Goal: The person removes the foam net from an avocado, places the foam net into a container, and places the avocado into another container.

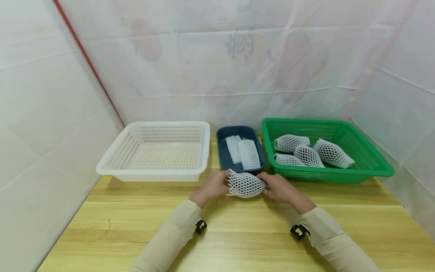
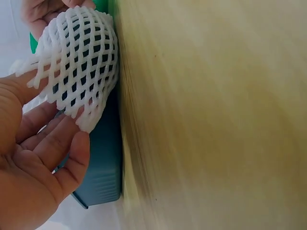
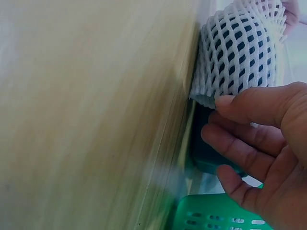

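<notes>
Makeshift sheet-walled booth [image 1: 190, 75] around a wooden table [image 1: 244, 234]

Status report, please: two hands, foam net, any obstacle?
Left hand and right hand holding foam net, opposite ends. Net bulging, near blue tray; contents unclear. Nothing seen blocking.

And here a row of three is set along the back of the bench [image 1: 238, 241], the sheet [image 1: 197, 64] hung behind it: the left basket [image 1: 153, 172] placed at one end, the tray [image 1: 222, 149] slotted into the middle, the right basket [image 1: 333, 174] set just beside. In the tray, two flat sleeves [image 1: 250, 155] are laid side by side! Over in the right basket, four more sleeves [image 1: 308, 155] are grouped toward its left. And before the tray, a mesh sleeve [image 1: 247, 186] is held crosswise between the left fingers [image 2: 57, 139] and the right fingers [image 3: 235, 148].
</notes>
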The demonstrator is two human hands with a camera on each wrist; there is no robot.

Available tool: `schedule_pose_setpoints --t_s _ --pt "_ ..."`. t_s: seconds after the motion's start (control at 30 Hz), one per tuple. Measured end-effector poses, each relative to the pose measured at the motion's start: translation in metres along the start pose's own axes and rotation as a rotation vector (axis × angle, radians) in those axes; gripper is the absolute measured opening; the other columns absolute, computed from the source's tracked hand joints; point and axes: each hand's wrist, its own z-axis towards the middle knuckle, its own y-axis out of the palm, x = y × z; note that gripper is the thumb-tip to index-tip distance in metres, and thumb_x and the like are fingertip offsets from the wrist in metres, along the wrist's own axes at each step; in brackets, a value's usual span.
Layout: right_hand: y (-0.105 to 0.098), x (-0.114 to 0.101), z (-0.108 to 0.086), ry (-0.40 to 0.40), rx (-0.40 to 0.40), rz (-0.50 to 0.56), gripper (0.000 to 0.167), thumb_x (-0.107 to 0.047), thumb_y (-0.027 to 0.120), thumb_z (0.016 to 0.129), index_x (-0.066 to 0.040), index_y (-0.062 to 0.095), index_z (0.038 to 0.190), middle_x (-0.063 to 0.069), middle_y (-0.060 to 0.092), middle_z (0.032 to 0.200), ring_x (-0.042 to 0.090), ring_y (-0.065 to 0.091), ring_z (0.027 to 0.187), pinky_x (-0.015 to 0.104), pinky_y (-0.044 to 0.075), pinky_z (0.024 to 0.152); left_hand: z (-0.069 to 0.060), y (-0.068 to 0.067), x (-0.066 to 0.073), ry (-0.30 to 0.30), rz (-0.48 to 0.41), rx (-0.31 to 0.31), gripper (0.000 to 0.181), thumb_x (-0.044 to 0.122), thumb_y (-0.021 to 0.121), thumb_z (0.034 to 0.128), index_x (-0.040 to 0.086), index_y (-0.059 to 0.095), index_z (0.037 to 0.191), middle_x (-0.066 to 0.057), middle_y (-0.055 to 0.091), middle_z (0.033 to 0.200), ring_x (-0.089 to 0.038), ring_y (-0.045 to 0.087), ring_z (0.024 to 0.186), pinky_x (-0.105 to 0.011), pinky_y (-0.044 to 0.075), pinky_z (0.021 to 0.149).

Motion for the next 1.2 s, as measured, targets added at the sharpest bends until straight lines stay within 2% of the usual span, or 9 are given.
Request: schedule_pose_setpoints --t_s 0.13,0.23,0.43,0.57,0.8,1.2 --pt "-0.0001 0.0002 -0.001 -0.002 0.006 0.006 0.038 0.003 0.07 0.075 -0.001 0.057 0.111 0.007 0.065 0.092 0.02 0.06 0.074 0.036 0.049 0.065 0.0015 0.0006 0.0002 0.034 0.045 -0.002 0.031 -0.014 0.059 0.0625 0.012 0.041 0.065 0.003 0.051 0.068 -0.009 0.051 0.063 -0.019 0.039 0.051" --pt "-0.0003 -0.0006 -0.001 0.001 0.003 0.011 0.038 0.003 0.07 0.075 -0.001 0.058 0.111 0.007 0.065 0.092 0.02 0.06 0.075 0.036 0.049 0.065 0.0017 0.001 0.0006 0.04 0.037 -0.013 0.033 -0.014 0.059 0.0614 0.013 0.04 0.065 0.004 0.045 0.064 -0.009 0.043 0.058 -0.02 0.035 0.048" --pt "0.0002 -0.0027 -0.0004 -0.006 0.011 0.007 0.038 0.004 0.069 0.074 -0.001 0.058 0.11 0.007 0.065 0.091 0.02 0.061 0.074 0.036 0.049 0.066 0.0017 0.0027 0.0006 0.015 -0.009 -0.043 0.031 -0.013 0.06 0.0648 0.012 0.045 0.073 0.005 0.048 0.065 -0.008 0.046 0.059 -0.02 0.035 0.047" --pt "0.0003 -0.0028 0.0002 -0.001 0.012 0.005 0.038 0.004 0.069 0.074 -0.001 0.058 0.11 0.007 0.065 0.091 0.02 0.06 0.073 0.036 0.049 0.065 0.0019 0.0026 0.0003 0.015 -0.017 -0.058 0.032 -0.016 0.056 0.0643 0.012 0.044 0.072 0.004 0.044 0.063 -0.009 0.042 0.057 -0.02 0.032 0.046" --pt "-0.0001 -0.0023 -0.0002 0.006 0.008 0.007 0.038 0.004 0.069 0.074 0.0 0.058 0.11 0.008 0.065 0.092 0.021 0.06 0.073 0.036 0.049 0.065 0.0028 0.0034 -0.0009 0.023 -0.015 -0.065 0.033 -0.017 0.055 0.0639 0.013 0.044 0.07 0.005 0.044 0.064 -0.008 0.043 0.059 -0.019 0.033 0.047" --pt "-0.0017 -0.003 -0.0001 0.016 0.014 -0.009 0.035 0.002 0.07 0.075 -0.001 0.06 0.109 0.006 0.065 0.089 0.019 0.06 0.071 0.035 0.049 0.063 0.0019 0.0025 -0.0014 0.013 -0.051 -0.079 0.031 -0.015 0.057 0.0648 0.011 0.044 0.075 0.005 0.04 0.061 -0.008 0.038 0.054 -0.021 0.03 0.045"
